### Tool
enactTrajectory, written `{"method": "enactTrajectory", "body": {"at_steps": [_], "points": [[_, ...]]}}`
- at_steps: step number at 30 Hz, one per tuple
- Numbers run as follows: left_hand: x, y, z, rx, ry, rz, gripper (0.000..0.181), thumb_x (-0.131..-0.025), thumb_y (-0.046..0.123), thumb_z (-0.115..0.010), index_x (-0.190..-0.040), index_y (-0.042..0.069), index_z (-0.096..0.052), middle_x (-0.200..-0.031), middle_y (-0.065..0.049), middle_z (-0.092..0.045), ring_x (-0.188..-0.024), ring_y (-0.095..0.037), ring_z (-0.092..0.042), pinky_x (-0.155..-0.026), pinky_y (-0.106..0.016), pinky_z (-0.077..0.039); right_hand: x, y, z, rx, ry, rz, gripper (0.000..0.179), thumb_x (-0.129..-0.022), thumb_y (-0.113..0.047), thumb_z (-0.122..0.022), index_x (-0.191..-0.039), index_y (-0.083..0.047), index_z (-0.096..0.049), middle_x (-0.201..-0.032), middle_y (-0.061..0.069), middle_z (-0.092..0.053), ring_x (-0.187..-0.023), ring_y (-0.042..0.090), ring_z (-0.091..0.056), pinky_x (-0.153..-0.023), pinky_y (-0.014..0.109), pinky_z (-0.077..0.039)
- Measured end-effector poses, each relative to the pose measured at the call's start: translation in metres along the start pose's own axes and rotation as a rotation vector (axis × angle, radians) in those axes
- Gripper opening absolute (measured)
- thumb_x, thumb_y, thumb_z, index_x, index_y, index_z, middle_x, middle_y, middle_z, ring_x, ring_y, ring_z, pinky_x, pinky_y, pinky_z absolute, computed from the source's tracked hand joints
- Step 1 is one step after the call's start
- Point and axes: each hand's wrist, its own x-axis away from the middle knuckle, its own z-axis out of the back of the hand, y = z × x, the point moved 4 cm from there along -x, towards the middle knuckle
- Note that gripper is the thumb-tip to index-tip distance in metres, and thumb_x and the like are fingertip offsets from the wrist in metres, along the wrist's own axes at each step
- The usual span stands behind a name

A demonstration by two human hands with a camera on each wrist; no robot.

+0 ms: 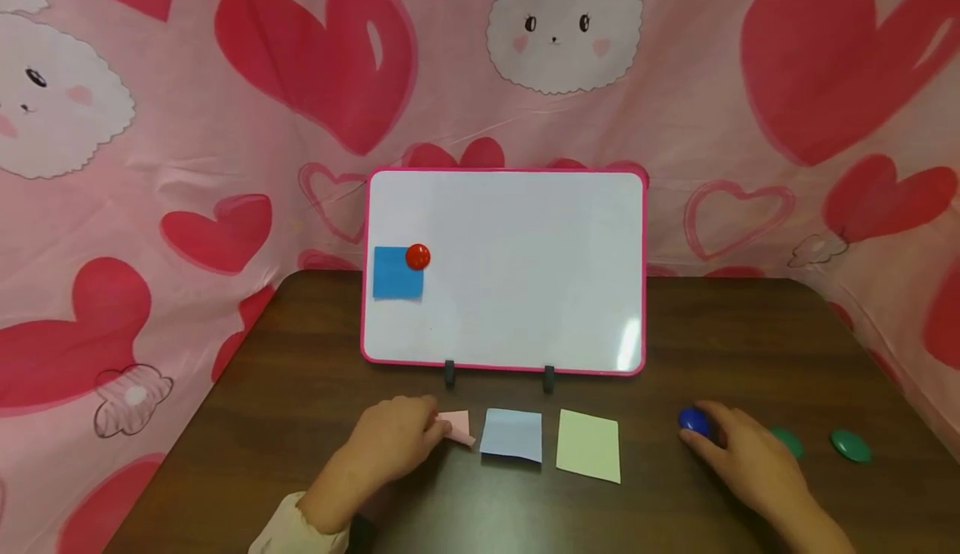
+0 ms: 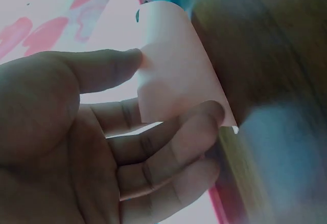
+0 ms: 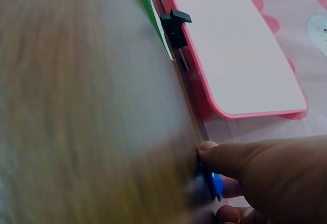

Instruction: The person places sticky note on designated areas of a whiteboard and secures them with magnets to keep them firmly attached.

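My left hand (image 1: 397, 437) pinches a pink sticky note (image 1: 456, 425) at the table's front left. In the left wrist view the pink note (image 2: 171, 65) bends into a curve between thumb and fingers. Over on the right, my right hand (image 1: 757, 458) holds a round blue magnet (image 1: 694, 421) between thumb and fingers, at the tabletop. Only part of the blue magnet (image 3: 217, 185) shows in the right wrist view. A pale blue note (image 1: 512, 435) and a light green note (image 1: 588, 446) lie between the hands.
Behind the notes a pink-framed whiteboard (image 1: 510, 287) stands on dark feet (image 1: 549, 379). A red magnet (image 1: 417, 257) sits at the corner of a blue note (image 1: 396, 275) on it. Green magnets (image 1: 851, 446) lie right of my right hand, one partly hidden. Heart-patterned cloth (image 1: 315, 62) hangs around the table.
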Motion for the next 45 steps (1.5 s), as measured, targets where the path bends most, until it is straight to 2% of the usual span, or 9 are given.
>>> {"method": "enactTrajectory", "body": {"at_steps": [2,9,15,22,26,34,41,45], "points": [[0.001,0.001,0.003,0.025,0.000,0.008,0.024,-0.094,0.037,-0.070,-0.092,0.013,-0.067,-0.069,0.003,-0.052,-0.067,-0.017,-0.050,-0.064,-0.039,-0.047,0.000,-0.002,0.000,-0.002,0.019,0.011,0.064,-0.094,-0.051,-0.067,-0.130,0.002,-0.059,-0.097,0.012,-0.066,-0.081,0.026,-0.063,-0.060,0.045,-0.051],[0.006,0.005,0.009,0.069,0.021,-0.030,0.030,-0.094,0.040,-0.069,-0.083,0.014,-0.063,-0.070,0.003,-0.051,-0.065,-0.017,-0.049,-0.061,-0.038,-0.045,0.001,-0.003,-0.001,-0.029,0.033,-0.004,0.059,-0.094,-0.047,-0.069,-0.124,0.002,-0.059,-0.084,0.002,-0.058,-0.071,0.018,-0.053,-0.055,0.034,-0.042],[0.007,0.007,0.011,0.094,0.018,-0.026,0.030,-0.095,0.041,-0.068,-0.086,0.013,-0.067,-0.070,0.003,-0.052,-0.066,-0.017,-0.049,-0.061,-0.038,-0.045,0.001,-0.001,-0.002,-0.049,0.013,-0.032,0.056,-0.094,-0.043,-0.070,-0.124,0.002,-0.057,-0.086,0.002,-0.058,-0.072,0.019,-0.054,-0.056,0.034,-0.042],[0.010,0.009,0.018,0.068,0.109,-0.043,0.015,-0.093,0.026,-0.072,-0.086,0.013,-0.072,-0.074,0.004,-0.056,-0.067,-0.015,-0.050,-0.062,-0.036,-0.047,0.000,-0.003,-0.001,-0.047,0.004,-0.034,0.054,-0.092,-0.041,-0.072,-0.124,0.001,-0.058,-0.095,0.008,-0.064,-0.077,0.021,-0.057,-0.060,0.039,-0.047],[0.011,0.009,0.023,0.044,0.151,-0.070,0.008,-0.092,0.018,-0.071,-0.093,0.011,-0.075,-0.082,0.001,-0.063,-0.073,-0.018,-0.057,-0.068,-0.040,-0.051,0.002,-0.003,-0.002,-0.043,0.009,-0.034,0.054,-0.092,-0.041,-0.072,-0.123,0.000,-0.058,-0.098,0.011,-0.065,-0.079,0.023,-0.058,-0.062,0.042,-0.049],[0.013,0.007,0.031,0.139,0.187,-0.171,0.013,-0.090,0.000,-0.068,-0.097,0.010,-0.073,-0.096,-0.003,-0.069,-0.087,-0.022,-0.063,-0.081,-0.042,-0.055,0.002,-0.001,-0.003,-0.061,0.011,-0.044,0.057,-0.093,-0.041,-0.071,-0.126,0.002,-0.056,-0.096,0.009,-0.063,-0.080,0.023,-0.058,-0.060,0.040,-0.048],[0.011,0.005,0.047,0.184,0.341,-0.288,0.016,-0.091,-0.004,-0.067,-0.098,0.009,-0.073,-0.096,0.000,-0.067,-0.087,-0.020,-0.063,-0.081,-0.040,-0.056,0.003,-0.001,-0.004,-0.080,0.033,-0.031,0.055,-0.092,-0.037,-0.072,-0.126,0.002,-0.056,-0.098,0.011,-0.063,-0.082,0.025,-0.060,-0.061,0.041,-0.050],[0.003,0.005,0.062,0.234,0.404,-0.295,0.019,-0.091,-0.005,-0.066,-0.105,0.006,-0.074,-0.102,-0.002,-0.067,-0.093,-0.022,-0.063,-0.083,-0.040,-0.056,0.003,-0.002,-0.003,-0.099,0.052,-0.015,0.055,-0.093,-0.037,-0.071,-0.127,0.004,-0.055,-0.098,0.013,-0.064,-0.083,0.026,-0.061,-0.063,0.043,-0.051]]}}
